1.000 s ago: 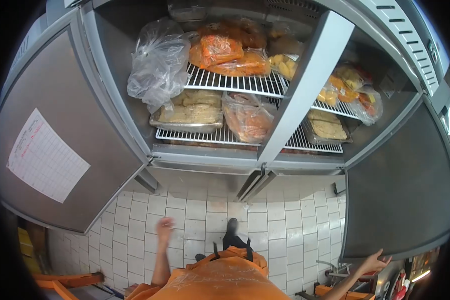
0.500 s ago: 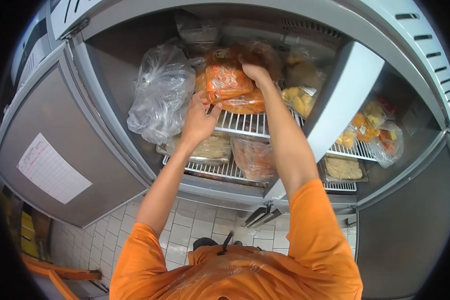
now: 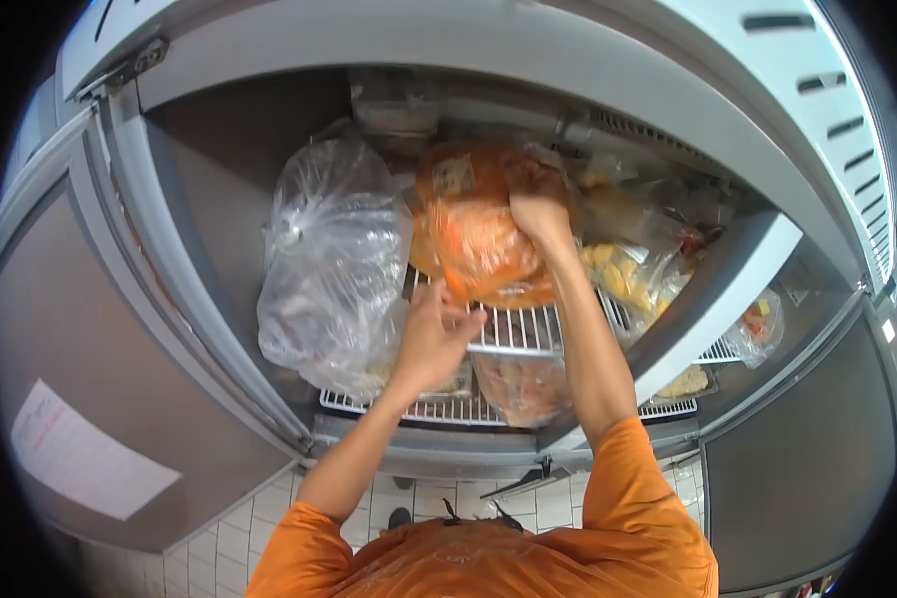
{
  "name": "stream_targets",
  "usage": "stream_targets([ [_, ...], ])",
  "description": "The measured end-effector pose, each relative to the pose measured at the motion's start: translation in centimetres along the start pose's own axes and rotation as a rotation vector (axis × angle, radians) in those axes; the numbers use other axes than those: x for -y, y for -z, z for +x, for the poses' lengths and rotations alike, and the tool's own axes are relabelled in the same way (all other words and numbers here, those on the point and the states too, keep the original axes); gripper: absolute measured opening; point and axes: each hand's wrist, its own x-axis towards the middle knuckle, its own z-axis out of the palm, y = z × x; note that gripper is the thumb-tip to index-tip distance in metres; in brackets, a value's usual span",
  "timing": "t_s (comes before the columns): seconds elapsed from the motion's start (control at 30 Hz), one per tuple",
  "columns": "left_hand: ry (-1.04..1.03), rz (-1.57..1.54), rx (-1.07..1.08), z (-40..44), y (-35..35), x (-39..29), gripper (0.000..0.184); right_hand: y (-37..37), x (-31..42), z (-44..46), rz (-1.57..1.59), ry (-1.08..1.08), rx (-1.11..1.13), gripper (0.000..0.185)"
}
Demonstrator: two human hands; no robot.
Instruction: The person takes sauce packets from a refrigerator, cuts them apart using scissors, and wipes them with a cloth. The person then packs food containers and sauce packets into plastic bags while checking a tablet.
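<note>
One metal fridge, flat-faced, stands with two doors, left door and right door, swung open. Two white wire racks show at left: upper rack, lower rack. One bulging clear plastic bag sits beside one rounded, crinkled orange bag over the upper rack; whether others lie behind it is unclear. One sheet of paper is on the left door. Right hand, fingers curled, grasps the orange bag's upper right; left hand touches its lower corner, pinching or not, I cannot tell.
</note>
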Motion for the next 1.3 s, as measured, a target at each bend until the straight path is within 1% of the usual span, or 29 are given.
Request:
stream_targets([
  [0.03, -0.008, -0.006, 0.007, 0.4, 0.8, -0.9, 0.053, 0.3, 1.8, -1.6, -0.087, 0.042, -0.073, 0.037],
  [0.1, 0.091, 0.248, 0.437, 0.0, 2.4, -3.8, 0.034, 1.8, 4.3, -4.6, -0.192, 0.058, -0.146, 0.036],
  [0.17, 0.094, 0.298, 0.426, -1.0, 3.5, -5.1, 0.031, 4.2, 4.9, -7.1, -0.199, 0.156, 0.042, 0.033],
  [0.2, 0.084, 0.369, 0.393, -1.4, 4.3, -5.8, 0.029, 4.5, 3.3, -7.5, -0.034, 0.198, -0.001, 0.024],
  [0.27, 0.136, 0.400, 0.418, -1.0, 5.8, -6.9, 0.026, 6.9, 3.1, -8.1, -0.050, 0.059, 0.136, 0.025],
  [0.3, -0.028, 0.290, 0.242, -0.8, 6.1, -6.6, 0.023, 7.4, 3.3, -8.5, -0.047, 0.047, 0.137, 0.025],
  [0.33, -0.188, 0.175, 0.060, -0.5, 6.3, -6.3, 0.020, 7.9, 3.4, -8.9, 0.017, 0.202, 0.167, 0.026],
  [0.43, -0.247, 0.432, 0.119, 1.3, 8.8, -8.5, 0.016, 8.2, 4.0, -9.4, 0.038, 0.472, 0.215, 0.029],
  [0.47, -0.331, 0.409, 0.039, 2.3, 8.9, -9.5, 0.015, 8.2, 4.1, -9.2, -0.008, 0.598, 0.233, 0.030],
  [0.5, -0.411, 0.384, -0.041, 3.5, 9.0, -10.6, 0.015, 8.3, 4.1, -8.9, -0.062, 0.542, 0.256, 0.034],
  [0.57, -0.628, 0.347, 0.084, 7.7, 9.9, -12.0, 0.020, 8.8, 4.7, -7.8, -0.137, 0.449, 0.338, 0.037],
  [0.6, -0.599, 0.228, 0.240, 10.4, 9.1, -12.0, 0.026, 9.0, 4.8, -7.3, -0.213, 0.366, 0.415, 0.040],
  [0.63, -0.568, 0.299, 0.326, 13.2, 7.9, -10.8, 0.033, 8.9, 4.7, -6.7, -0.103, 0.345, 0.411, 0.043],
  [0.7, -0.186, 0.010, 0.710, 14.5, 5.4, -10.9, 0.038, 9.3, 5.5, -6.4, 0.066, 0.320, 0.424, 0.049],
  [0.73, -0.065, 0.096, 0.776, 15.8, 3.5, -9.3, 0.043, 9.8, 6.1, -6.4, 0.127, 0.311, 0.443, 0.052],
  [0.77, -0.083, 0.002, 0.804, 15.9, 2.0, -7.6, 0.046, 10.8, 5.9, -6.6, 0.016, 0.297, 0.389, 0.053],
  [0.8, -0.315, -0.014, 0.768, 16.0, 0.3, -5.6, 0.047, 11.5, 5.8, -7.1, -0.093, 0.281, 0.331, 0.054],
  [0.87, -0.393, 0.225, 0.778, 14.3, -0.3, -7.4, 0.045, 11.8, 5.2, -9.0, -0.154, 0.202, 0.261, 0.057],
  [0.9, -0.327, 0.186, 0.674, 14.0, -0.8, -6.6, 0.054, 12.0, 4.6, -9.9, -0.171, 0.150, 0.187, 0.058],
  [0.97, -0.254, 0.337, 0.740, 14.4, 1.9, -10.5, 0.057, 12.0, 3.8, -10.4, -0.188, 0.097, 0.103, 0.058],
  [1.03, -0.183, 0.501, 0.812, 15.0, 3.8, -11.9, 0.061, 11.2, 3.6, -10.0, -0.285, 0.204, -0.049, 0.056],
  [1.07, -0.307, 0.501, 0.624, 15.1, 4.4, -11.7, 0.064, 10.4, 3.5, -9.3, -0.283, 0.196, -0.058, 0.056],
  [1.1, -0.417, 0.490, 0.435, 15.0, 5.0, -11.0, 0.066, 9.3, 3.3, -8.2, -0.344, 0.395, -0.107, 0.056],
  [1.13, -0.406, 0.487, 0.444, 14.8, 5.5, -10.2, 0.066, 8.6, 2.9, -7.3, -0.403, 0.595, -0.149, 0.056],
  [1.17, -0.354, 0.610, 0.441, 14.6, 6.2, -9.4, 0.057, 8.0, 1.7, -6.7, -0.399, 0.585, -0.142, 0.056],
  [1.2, -0.307, 0.738, 0.430, 14.8, 7.2, -8.5, 0.048, 7.2, 0.4, -5.9, -0.410, 0.580, 0.037, 0.052],
  [1.23, -0.396, 0.746, 0.593, 15.2, 8.5, -7.6, 0.045, 6.5, 0.3, -5.5, -0.418, 0.580, 0.212, 0.048],
  [1.27, -0.395, 0.754, 0.586, 14.8, 9.0, -6.2, 0.045, 6.4, 0.2, -5.5, -0.412, 0.588, 0.211, 0.048],
  [1.3, -0.506, 0.632, 0.462, 14.0, 9.4, -4.7, 0.043, 6.5, 1.0, -5.5, -0.442, 0.466, 0.311, 0.045],
])
